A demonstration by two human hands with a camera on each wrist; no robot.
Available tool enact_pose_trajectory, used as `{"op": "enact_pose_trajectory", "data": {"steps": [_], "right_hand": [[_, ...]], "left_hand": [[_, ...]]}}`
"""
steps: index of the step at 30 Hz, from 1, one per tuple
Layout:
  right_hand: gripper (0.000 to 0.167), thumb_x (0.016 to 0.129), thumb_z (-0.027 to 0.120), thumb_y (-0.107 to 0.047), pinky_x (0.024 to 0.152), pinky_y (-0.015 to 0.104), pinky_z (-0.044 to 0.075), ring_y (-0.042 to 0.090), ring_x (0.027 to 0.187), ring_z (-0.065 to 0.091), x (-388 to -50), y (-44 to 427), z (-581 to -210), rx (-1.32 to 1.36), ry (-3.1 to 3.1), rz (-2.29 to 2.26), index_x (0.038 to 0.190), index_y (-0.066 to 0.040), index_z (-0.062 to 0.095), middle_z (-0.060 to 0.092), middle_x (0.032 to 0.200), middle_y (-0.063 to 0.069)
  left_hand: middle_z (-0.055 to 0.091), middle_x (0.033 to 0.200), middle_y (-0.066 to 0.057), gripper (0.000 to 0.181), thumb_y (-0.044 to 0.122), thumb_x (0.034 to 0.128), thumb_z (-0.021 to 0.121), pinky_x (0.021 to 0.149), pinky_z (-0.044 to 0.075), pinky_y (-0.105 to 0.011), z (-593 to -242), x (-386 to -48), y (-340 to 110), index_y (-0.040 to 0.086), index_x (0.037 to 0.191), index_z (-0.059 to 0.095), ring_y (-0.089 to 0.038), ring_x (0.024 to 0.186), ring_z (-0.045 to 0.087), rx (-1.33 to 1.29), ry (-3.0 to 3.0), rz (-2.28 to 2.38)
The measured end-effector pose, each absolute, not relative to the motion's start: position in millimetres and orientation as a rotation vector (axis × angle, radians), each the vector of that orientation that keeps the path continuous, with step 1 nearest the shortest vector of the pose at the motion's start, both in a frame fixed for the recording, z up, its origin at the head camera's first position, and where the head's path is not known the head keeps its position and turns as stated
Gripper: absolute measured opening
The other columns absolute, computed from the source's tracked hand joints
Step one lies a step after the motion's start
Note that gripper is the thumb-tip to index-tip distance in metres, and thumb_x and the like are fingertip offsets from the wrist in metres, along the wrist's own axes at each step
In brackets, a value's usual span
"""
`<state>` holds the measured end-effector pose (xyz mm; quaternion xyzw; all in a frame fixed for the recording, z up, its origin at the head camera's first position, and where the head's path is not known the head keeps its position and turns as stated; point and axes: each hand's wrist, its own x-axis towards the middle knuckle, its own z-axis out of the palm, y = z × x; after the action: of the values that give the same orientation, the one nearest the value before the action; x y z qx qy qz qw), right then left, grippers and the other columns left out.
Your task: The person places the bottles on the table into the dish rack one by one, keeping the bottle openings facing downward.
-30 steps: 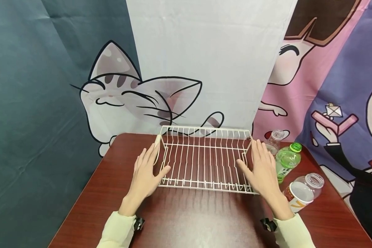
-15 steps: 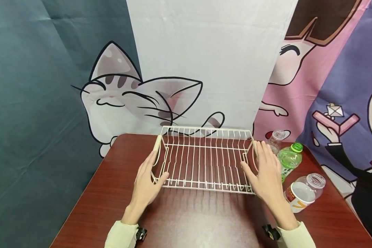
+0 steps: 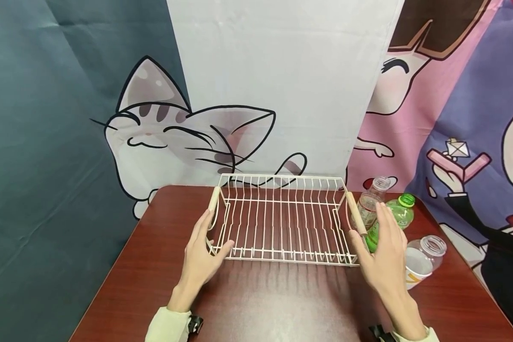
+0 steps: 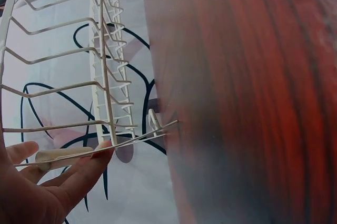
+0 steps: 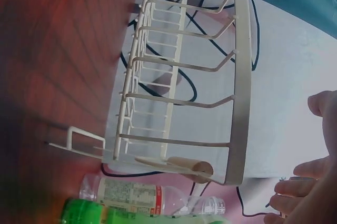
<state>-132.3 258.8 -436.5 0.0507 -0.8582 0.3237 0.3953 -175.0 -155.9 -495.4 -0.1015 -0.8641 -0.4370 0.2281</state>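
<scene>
A white wire dish rack (image 3: 282,261) with pale handles stands on the dark red table (image 3: 282,304). My left hand (image 3: 198,256) is at the rack's left side, fingers extended along it below the left handle (image 3: 214,198). In the left wrist view its fingers and thumb are against the rack's side wire, near the handle. My right hand (image 3: 384,261) is spread to the right of the rack, thumb close to the right handle (image 3: 356,212) in the head view. The right wrist view shows a gap between the right hand (image 5: 310,182) and the rack's rail (image 5: 241,77).
Right of the rack stand a clear bottle (image 3: 367,209) with a label, a green bottle (image 3: 403,211) partly behind my right hand, and a wide-mouthed clear bottle (image 3: 419,268) with a white label. A cartoon-printed cloth (image 3: 282,71) hangs behind the table.
My right hand has moved right, away from the rack, and its handle now shows. My left hand has slid slightly back toward me along the left side. The rack stays put.
</scene>
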Motion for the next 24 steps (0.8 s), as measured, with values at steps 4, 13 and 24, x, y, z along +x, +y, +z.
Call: {"op": "enact_pose_trajectory", "data": {"steps": [4,13,24], "right_hand": [[0.081,0.091,0.080,-0.023,0.126,0.068,0.028,0.053,0.153,0.044,-125,260,-438,0.123,-2.104,0.840,0.164,-0.003,0.051,0.052,0.164,0.028],[0.078,0.097,0.073,-0.041,0.133,0.037,0.024,0.038,0.157,0.046,-107,264,-439,0.106,-1.970,0.816,0.160,0.002,0.055,0.056,0.160,0.028],[0.072,0.091,0.078,-0.044,0.126,0.038,0.037,0.040,0.142,0.058,-90,254,-426,-0.062,-1.546,0.807,0.134,0.014,0.068,0.068,0.140,0.032]], "left_hand": [[0.042,0.176,0.002,0.096,0.037,0.0882,0.094,0.086,0.067,-0.046,-496,-176,-156,0.024,0.171,0.046,-0.034,0.103,0.080,-0.278,-2.376,-1.203],[0.044,0.175,0.004,0.100,0.040,0.0851,0.096,0.080,0.065,-0.045,-498,-179,-155,0.016,0.170,0.048,-0.028,0.088,0.079,-0.274,-2.381,-1.160],[0.047,0.173,0.001,0.099,0.039,0.0842,0.096,0.076,0.062,-0.053,-497,-178,-156,0.016,0.169,0.050,-0.027,0.086,0.076,-0.258,-2.381,-1.145]]}}
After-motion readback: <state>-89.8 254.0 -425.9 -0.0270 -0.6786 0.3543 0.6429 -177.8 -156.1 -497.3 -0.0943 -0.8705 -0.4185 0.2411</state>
